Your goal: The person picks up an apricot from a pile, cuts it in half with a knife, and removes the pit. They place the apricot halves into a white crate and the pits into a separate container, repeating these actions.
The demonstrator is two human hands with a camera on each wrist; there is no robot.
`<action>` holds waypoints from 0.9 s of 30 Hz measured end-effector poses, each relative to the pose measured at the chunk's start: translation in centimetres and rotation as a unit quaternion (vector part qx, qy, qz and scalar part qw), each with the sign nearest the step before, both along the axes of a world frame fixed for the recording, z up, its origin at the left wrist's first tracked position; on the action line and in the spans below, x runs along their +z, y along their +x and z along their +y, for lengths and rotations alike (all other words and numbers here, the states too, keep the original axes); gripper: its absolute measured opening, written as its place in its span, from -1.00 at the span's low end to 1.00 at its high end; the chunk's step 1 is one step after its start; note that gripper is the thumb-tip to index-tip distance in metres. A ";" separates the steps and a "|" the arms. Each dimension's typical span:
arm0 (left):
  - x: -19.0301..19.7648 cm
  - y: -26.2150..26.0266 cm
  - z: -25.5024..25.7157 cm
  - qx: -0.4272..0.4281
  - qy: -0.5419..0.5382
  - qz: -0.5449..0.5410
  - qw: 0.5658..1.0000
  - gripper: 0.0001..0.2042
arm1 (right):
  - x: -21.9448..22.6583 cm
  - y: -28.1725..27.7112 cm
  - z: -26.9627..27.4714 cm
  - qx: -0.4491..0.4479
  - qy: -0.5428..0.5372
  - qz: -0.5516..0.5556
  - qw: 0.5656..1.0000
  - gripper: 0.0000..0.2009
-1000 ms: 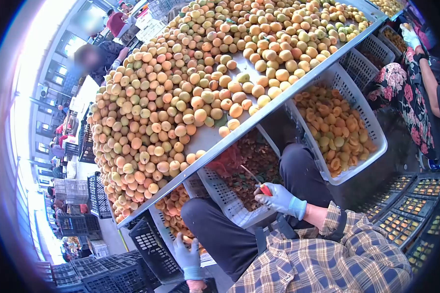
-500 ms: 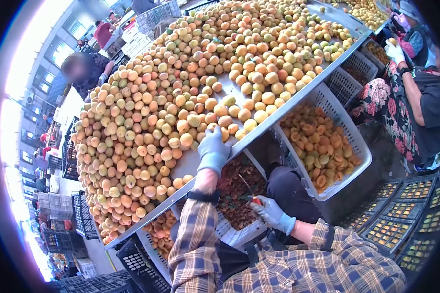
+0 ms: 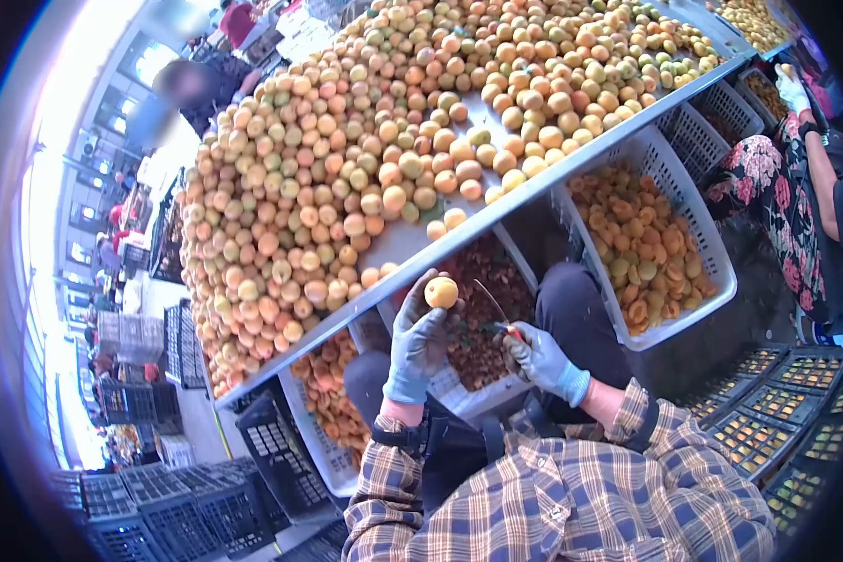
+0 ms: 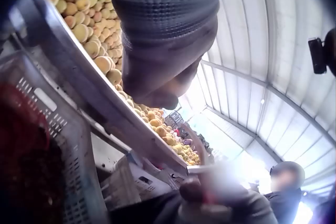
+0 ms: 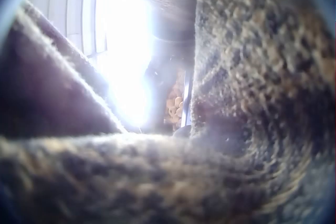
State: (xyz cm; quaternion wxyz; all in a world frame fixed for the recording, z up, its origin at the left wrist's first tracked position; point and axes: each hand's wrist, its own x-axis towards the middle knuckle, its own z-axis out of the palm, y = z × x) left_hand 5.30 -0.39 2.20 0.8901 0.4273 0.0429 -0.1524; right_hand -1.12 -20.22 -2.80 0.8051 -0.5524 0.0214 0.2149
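Note:
In the head view my gloved left hand (image 3: 416, 345) holds one yellow-orange apricot (image 3: 441, 292) between thumb and fingers, in front of the table edge. My gloved right hand (image 3: 545, 360) grips a small knife by its red handle (image 3: 512, 332); its thin, curved blade (image 3: 490, 300) points up toward the apricot, a short gap away. Below both hands stands a white crate (image 3: 479, 404) with dark reddish-brown bits in it. The left wrist view shows the left glove (image 4: 163, 50) from close up, with the apricot hidden. Blurred glove fabric (image 5: 257, 61) fills most of the right wrist view.
A large heap of apricots (image 3: 309, 206) covers the metal-edged table (image 3: 398, 245). Crates of apricot halves stand under it on the right (image 3: 727, 281) and left (image 3: 345, 482). Black crates (image 3: 276, 459) are at left. Another person (image 3: 782, 187) sits at right, near trays of halves (image 3: 749, 436).
My left hand went from beside the left crate of halves up to the heap, then came back over my lap with an apricot. The right hand keeps the knife.

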 end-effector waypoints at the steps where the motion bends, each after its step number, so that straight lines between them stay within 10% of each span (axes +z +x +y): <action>1: -0.7 -1.6 0.0 0.014 -0.025 -0.001 1.000 -0.43 | 0.0 -0.3 0.0 0.010 -0.068 -0.064 0.996 -0.69; 27: -3.7 -9.1 0.3 -0.016 0.004 -0.001 1.000 -0.47 | 4.8 -3.0 2.7 0.102 -0.179 -0.078 0.975 -0.63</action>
